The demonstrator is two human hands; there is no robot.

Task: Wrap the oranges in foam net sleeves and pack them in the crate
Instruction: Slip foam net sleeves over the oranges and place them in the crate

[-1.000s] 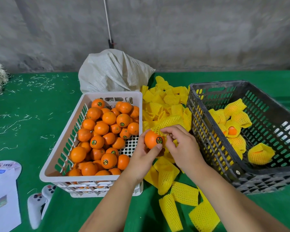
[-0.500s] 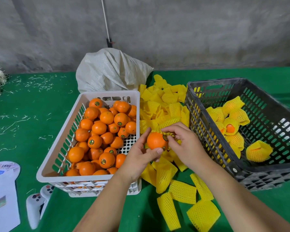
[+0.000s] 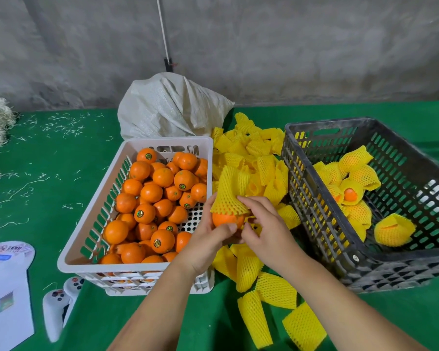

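My left hand (image 3: 209, 240) grips an orange (image 3: 227, 219) from below, between the two crates. A yellow foam net sleeve (image 3: 230, 191) covers the orange's top half and stands up above it. My right hand (image 3: 265, 225) pinches the sleeve's lower edge on the right side of the orange. The white crate (image 3: 91, 231) at centre left holds several bare oranges (image 3: 162, 184). In the black crate (image 3: 322, 249) on the right lie several wrapped oranges (image 3: 394, 230).
A heap of loose yellow sleeves (image 3: 254, 158) lies between the crates and runs toward me (image 3: 276, 290). A white woven sack (image 3: 173, 107) stands behind the white crate. White game controllers (image 3: 55, 307) and papers (image 3: 7, 297) lie at the lower left. Green cloth covers the table.
The orange was bare in my left hand with a sleeve held behind it. Now the sleeve is pulled over its top half, and my right hand has shifted to the sleeve's edge.
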